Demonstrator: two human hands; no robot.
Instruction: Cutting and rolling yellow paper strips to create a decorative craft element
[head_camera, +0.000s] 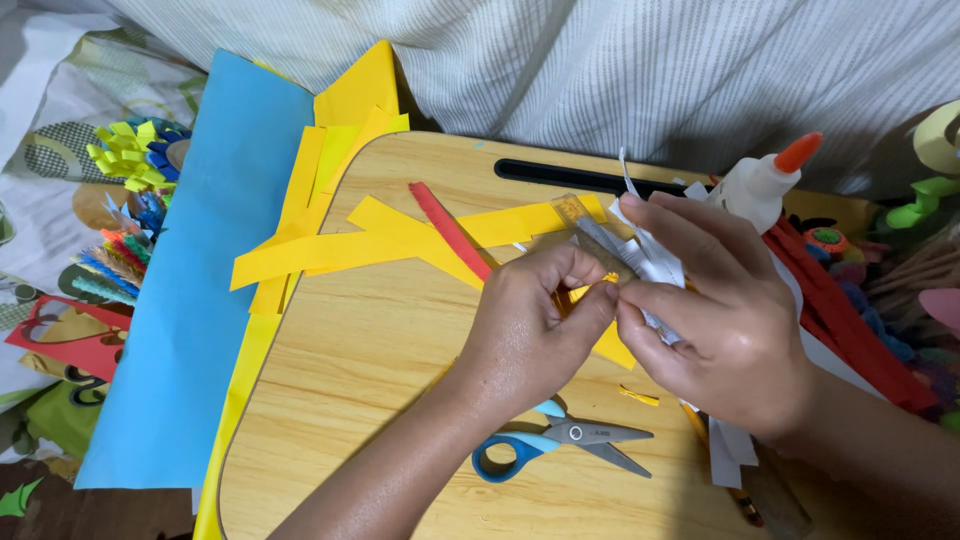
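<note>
A small yellow paper piece (600, 290) sits near the middle of the tabletop (350, 400), pinched between the fingertips of both hands. The left hand (530, 330) closes on it from the left; the right hand (710, 310) grips it along with white paper strips (650, 255). Blue-handled scissors (560, 440) lie toward the near edge, a glue bottle (760, 185) at the far right corner.

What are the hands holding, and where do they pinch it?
Both the left hand and the right hand pinch a small yellow paper piece with fingertips, at its near end.
</note>
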